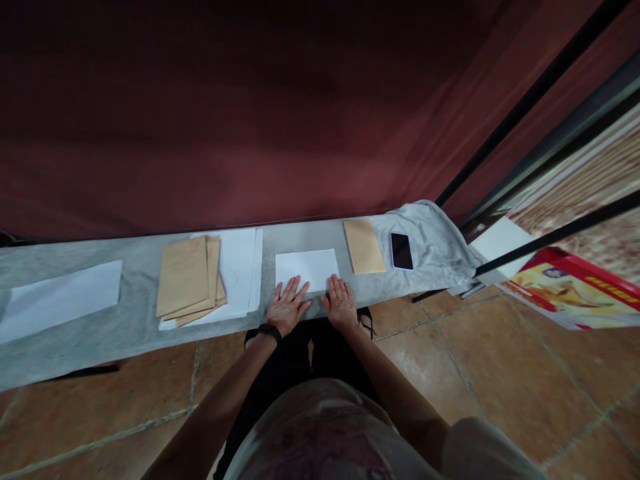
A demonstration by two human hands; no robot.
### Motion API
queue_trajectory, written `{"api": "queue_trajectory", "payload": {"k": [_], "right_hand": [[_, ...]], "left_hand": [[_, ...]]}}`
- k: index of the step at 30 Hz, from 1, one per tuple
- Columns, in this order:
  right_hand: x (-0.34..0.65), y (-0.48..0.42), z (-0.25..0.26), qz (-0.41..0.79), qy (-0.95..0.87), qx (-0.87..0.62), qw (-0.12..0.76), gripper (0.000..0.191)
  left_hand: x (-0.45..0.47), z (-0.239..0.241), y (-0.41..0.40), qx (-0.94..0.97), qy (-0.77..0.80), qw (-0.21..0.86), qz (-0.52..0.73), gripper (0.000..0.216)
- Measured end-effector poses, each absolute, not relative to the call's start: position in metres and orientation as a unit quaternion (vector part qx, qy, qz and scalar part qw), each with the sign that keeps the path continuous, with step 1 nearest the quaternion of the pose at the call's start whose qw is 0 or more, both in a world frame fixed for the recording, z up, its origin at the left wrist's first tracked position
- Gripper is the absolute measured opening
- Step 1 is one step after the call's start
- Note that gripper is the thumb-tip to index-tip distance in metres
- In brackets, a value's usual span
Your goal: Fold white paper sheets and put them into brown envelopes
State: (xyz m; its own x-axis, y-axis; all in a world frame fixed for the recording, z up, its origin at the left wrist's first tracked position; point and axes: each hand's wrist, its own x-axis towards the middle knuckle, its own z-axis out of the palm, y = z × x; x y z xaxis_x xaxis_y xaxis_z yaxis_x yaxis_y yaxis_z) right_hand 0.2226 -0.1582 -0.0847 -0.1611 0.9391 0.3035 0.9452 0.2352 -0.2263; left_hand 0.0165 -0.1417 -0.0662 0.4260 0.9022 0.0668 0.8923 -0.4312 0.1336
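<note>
A white sheet of paper (306, 264) lies flat on the cloth-covered table, right in front of me. My left hand (287, 307) rests palm down at its lower left part, fingers spread. At the lower right corner, my right hand (341, 303) lies flat with its fingers stretched out and side by side. Neither hand holds anything. A brown envelope (365, 247) lies to the right of the sheet. Left of it, several brown envelopes (184, 277) sit fanned in a stack, partly over larger white sheets (239, 267).
A phone (401, 251) lies beyond the single envelope. Another white paper (65, 300) is at the far left of the grey table cloth (137, 293). Dark red fabric (280, 167) hangs behind the table. A red and yellow box (575, 290) and black poles stand at the right.
</note>
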Motion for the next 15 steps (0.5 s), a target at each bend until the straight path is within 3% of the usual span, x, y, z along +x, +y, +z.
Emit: {"api": "queue_trajectory", "payload": {"k": [15], "right_hand": [[0.231, -0.161, -0.076, 0.033, -0.772, -0.614, 0.165, 0.057]], "left_hand": [[0.077, -0.055, -0.094, 0.892, 0.436, 0.109, 0.051, 0.055]]}}
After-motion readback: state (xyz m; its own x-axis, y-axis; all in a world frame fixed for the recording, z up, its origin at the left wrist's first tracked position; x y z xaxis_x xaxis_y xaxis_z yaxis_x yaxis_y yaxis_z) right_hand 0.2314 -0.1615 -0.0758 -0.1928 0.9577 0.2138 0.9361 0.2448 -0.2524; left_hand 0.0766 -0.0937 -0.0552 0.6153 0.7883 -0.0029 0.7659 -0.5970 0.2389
